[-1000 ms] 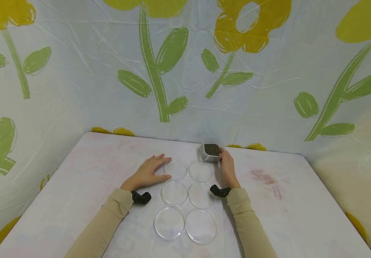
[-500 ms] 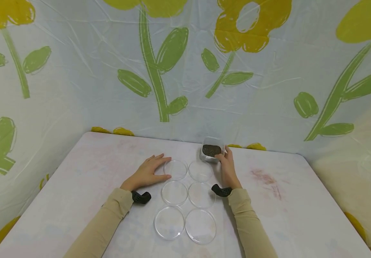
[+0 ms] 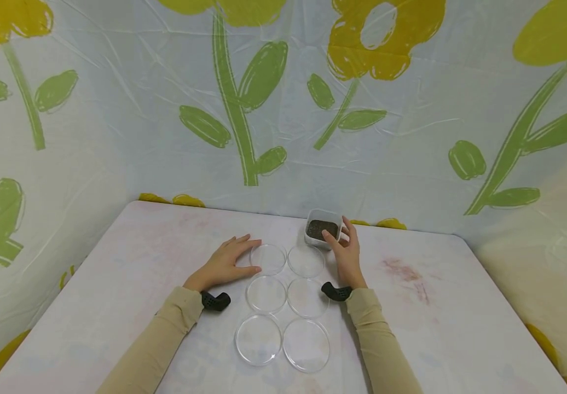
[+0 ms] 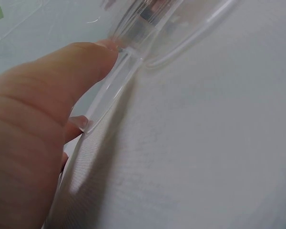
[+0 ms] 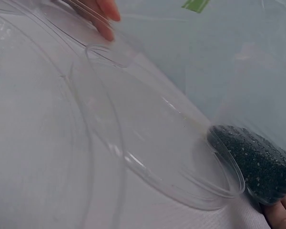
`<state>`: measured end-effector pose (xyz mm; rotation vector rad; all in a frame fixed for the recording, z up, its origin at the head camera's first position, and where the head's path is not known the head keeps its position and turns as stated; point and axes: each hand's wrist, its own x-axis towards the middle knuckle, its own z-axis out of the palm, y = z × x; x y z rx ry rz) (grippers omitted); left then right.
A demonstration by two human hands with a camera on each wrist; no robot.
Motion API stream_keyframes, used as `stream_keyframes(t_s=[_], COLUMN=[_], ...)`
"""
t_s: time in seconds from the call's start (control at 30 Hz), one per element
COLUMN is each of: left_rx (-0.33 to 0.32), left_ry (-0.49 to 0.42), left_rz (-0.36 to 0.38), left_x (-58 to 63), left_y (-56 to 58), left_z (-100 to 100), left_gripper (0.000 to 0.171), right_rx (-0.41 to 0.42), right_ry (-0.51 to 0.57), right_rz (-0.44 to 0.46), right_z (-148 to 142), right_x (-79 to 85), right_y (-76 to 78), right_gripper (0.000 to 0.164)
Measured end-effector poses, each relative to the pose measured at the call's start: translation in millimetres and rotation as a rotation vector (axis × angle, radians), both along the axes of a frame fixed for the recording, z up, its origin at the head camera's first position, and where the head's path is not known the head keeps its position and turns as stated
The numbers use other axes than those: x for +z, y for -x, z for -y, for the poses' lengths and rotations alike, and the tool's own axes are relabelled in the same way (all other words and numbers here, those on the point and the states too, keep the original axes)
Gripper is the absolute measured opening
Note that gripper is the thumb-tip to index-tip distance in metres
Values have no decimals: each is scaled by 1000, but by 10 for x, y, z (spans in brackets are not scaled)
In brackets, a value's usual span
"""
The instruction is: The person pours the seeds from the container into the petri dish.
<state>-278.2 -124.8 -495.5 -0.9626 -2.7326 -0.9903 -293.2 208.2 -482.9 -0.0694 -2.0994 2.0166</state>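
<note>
My left hand holds the far-left clear petri dish, thumb and index finger at opposite sides of its rim. In the left wrist view its thumb touches the clear edge. My right hand grips a small clear square tub of dark grains with pale specks. The thumb reaches over the near rim and the other fingers lie along the right wall. Just in front of the tub lies the far-right petri dish. The right wrist view shows the grains through the tub wall, with one finger below.
More clear petri dishes, among them a near-left one and a near-right one, lie edge to edge in two columns toward me. The white table reaches back to a flower-printed cloth.
The tub now shows more of its open top and sits slightly left. My right thumb has moved over its rim, the fingers spreading along its right side. The left hand stays put.
</note>
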Motion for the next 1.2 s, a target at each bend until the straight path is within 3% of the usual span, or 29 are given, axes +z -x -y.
stream_keyframes(t_s=[0.37, 0.57, 0.87, 1.1, 1.2], left_rx=[9, 10, 9, 0, 3], left_ry=[-3, 5, 9, 10, 16], left_rz=[2, 15, 28, 17, 7], left_x=[-7, -16, -18, 5, 8], left_y=[5, 4, -3, -3, 3], left_z=[10, 22, 14, 4, 2], left_gripper=[73, 73, 74, 73, 73], right_rx=[5, 32, -14, 11, 30], right_ry=[-75, -42, -60, 41, 61], right_rz=[-98, -85, -31, -58, -51], right_z=[-16, 13, 80, -30, -25], right_x=[-2, 118, 305, 17, 26], right_y=[14, -72, -253, -28, -3], right_gripper=[70, 74, 75, 73, 74])
